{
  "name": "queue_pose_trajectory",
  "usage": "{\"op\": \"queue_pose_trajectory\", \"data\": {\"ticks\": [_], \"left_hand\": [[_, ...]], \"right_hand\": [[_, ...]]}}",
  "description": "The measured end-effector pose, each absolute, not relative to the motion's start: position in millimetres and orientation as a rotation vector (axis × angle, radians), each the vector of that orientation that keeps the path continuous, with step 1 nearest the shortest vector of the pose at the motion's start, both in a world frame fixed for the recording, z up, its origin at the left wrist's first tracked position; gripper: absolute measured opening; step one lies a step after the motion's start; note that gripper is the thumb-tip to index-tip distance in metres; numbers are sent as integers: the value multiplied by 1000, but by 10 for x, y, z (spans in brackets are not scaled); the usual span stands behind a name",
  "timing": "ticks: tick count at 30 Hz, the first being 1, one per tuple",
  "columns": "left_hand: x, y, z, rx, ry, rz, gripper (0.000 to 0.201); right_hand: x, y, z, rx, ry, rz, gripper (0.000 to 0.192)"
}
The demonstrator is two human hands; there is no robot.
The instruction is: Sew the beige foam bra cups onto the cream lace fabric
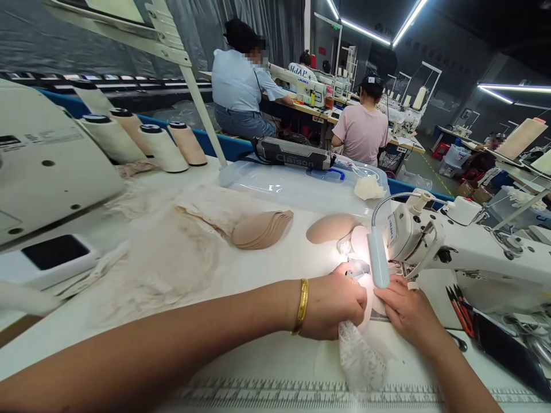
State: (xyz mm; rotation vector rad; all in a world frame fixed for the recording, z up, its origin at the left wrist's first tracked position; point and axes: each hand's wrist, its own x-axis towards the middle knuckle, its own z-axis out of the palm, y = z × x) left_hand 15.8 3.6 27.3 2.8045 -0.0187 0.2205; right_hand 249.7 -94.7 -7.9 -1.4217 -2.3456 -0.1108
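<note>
My left hand [340, 301], with a gold bangle on the wrist, is closed on a pale piece of lace fabric [361, 355] that hangs below the fingers. By its thumb is a small greyish thing [359, 268] I cannot make out. My right hand [408, 310] lies with fingers stretched out on pale pink fabric beside the needle area of the white sewing machine [430, 235]. A tube-shaped lamp [379, 261] on a bendy metal neck lights the spot. Behind it lies a loose beige oval pad [329, 228]; a stack of beige pads [260, 229] rests further left.
Sheer fabric [159, 264] spreads over the left of the table, near thread cones [166, 149]. A clear plastic box [275, 183] stands behind. Red-handled scissors [460, 312] and a dark flat object [508, 350] lie right. People sit at other machines beyond.
</note>
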Motion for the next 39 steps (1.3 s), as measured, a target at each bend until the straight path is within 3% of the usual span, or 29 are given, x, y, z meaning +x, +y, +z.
{"op": "queue_pose_trajectory", "data": {"ticks": [7,14,24,31,39], "left_hand": [[182,72,210,2793,-49,367,13],[170,64,211,2807,-55,430,11],[209,153,204,2834,-4,405,13],[252,283,150,2846,-10,521,17],[261,308,132,2995,-50,584,21]], "right_hand": [[2506,-935,-91,-1492,-2307,-83,45],[2499,-951,-124,-1513,-2299,-74,39],[2528,-961,-175,-1514,-2304,-154,45],[2477,-973,-99,-1406,-2330,-172,40],[2403,-1018,79,-1169,-2454,48,30]]}}
